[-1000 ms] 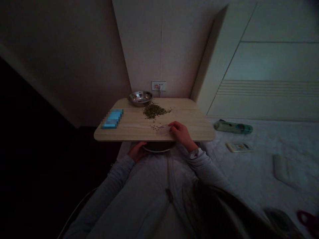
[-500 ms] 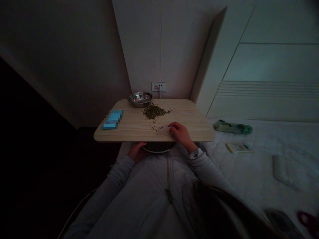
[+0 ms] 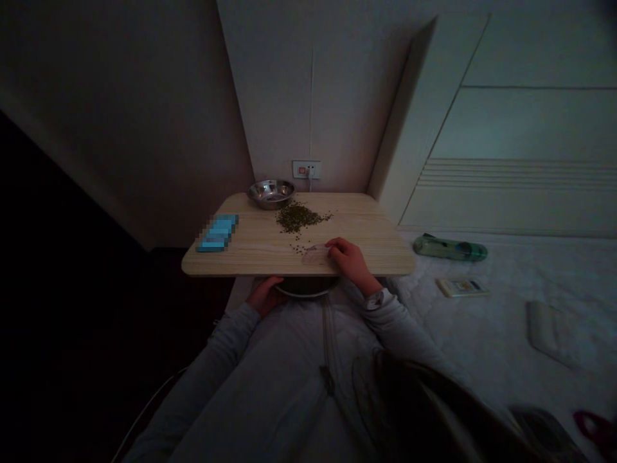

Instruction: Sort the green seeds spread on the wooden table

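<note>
A thin clear plastic piece (image 3: 315, 254) lies at the near part of the wooden tabletop (image 3: 376, 225), pinched by the fingers of my right hand (image 3: 351, 262). Just beyond its left edge are a few small green beans, with the main heap of beans (image 3: 296, 217) farther back. Below the table's near edge, my left hand (image 3: 265, 294) grips the left side of a bowl (image 3: 304, 295) with a pale rim. The tabletop hides the bowl's far part, and its inside is too dark to make out.
A shiny steel bowl (image 3: 270, 194) stands behind the heap. A phone (image 3: 218, 233) with a blurred blue screen lies at the table's left. On the bed to the right are a green bottle (image 3: 450, 247) and a pale rectangular device (image 3: 463, 287). A wall socket (image 3: 306, 170) holds a plug.
</note>
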`<state>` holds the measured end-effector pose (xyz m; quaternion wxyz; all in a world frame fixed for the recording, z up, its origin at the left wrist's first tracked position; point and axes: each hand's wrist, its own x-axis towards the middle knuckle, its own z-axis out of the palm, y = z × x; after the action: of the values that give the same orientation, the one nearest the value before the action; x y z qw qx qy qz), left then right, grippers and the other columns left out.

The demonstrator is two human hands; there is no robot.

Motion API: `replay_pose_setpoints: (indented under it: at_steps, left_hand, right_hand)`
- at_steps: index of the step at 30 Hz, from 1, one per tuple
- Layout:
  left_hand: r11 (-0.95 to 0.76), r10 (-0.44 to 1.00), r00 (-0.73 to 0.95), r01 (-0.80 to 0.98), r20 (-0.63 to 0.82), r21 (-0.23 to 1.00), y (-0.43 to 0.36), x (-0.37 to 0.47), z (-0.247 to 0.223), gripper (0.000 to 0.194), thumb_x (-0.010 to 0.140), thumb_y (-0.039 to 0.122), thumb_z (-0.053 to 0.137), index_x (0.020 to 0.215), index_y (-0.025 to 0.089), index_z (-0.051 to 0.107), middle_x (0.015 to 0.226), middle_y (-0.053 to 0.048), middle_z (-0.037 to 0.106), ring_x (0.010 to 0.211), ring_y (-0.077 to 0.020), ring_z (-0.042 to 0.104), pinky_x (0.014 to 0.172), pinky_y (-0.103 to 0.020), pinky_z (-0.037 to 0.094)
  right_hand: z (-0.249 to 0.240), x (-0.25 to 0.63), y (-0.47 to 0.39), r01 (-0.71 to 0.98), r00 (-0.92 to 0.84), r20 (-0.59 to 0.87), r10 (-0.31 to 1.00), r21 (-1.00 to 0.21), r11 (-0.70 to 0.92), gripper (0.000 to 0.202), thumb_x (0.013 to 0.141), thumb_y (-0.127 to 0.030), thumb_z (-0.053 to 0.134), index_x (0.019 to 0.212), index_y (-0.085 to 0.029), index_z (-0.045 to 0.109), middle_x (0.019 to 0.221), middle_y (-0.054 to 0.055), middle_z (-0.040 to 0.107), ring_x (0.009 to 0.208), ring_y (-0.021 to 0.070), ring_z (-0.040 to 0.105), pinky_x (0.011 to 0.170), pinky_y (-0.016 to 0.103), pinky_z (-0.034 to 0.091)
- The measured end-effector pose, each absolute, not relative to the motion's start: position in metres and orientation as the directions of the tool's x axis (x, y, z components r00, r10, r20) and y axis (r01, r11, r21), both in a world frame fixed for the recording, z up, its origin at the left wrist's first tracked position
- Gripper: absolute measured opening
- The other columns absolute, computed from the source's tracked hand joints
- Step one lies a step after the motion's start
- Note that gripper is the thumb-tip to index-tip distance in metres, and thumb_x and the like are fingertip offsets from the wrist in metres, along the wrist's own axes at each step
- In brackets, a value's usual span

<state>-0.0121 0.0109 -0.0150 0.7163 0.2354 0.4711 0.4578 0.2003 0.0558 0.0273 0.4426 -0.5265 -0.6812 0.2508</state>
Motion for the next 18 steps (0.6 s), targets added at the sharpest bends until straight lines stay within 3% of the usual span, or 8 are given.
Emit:
replay_pose_setpoints:
  at_steps: [7,18]
  left_hand:
    - [0.469,0.878,0.138,-0.444,-0.459,0.764,0.0112,-0.0131,-0.0169,0.011,0.069,0.015,0.05,0.071,0.017,0.06,0.065,-0.001,0.063,0.061,-0.0129,0.057,0.053,-0.024,0.046]
    - [0.468,0.878,0.129,-0.429,-0.461,0.773,0.0103,-0.0129,-0.0164,0.011,0.069,0.015,0.051,0.072,0.016,0.061,0.069,-0.003,0.064,0.067,-0.0151,0.059,0.056,-0.025,0.047]
  right_hand:
    - [0.0278,0.2001,0.0554,0.495,-0.056,0.327,0.943,-0.811,0.31,0.025,0.066,-0.024,0.041,0.079,-0.018,0.061,0.063,-0.001,0.059,0.062,0.0132,0.049,0.06,0.025,0.036]
    - [0.0277,0.1999,0.056,0.472,-0.062,0.326,0.943,-0.823,0.316,0.023,0.067,-0.024,0.041,0.077,-0.018,0.061,0.064,-0.001,0.059,0.063,0.0134,0.049,0.06,0.024,0.037]
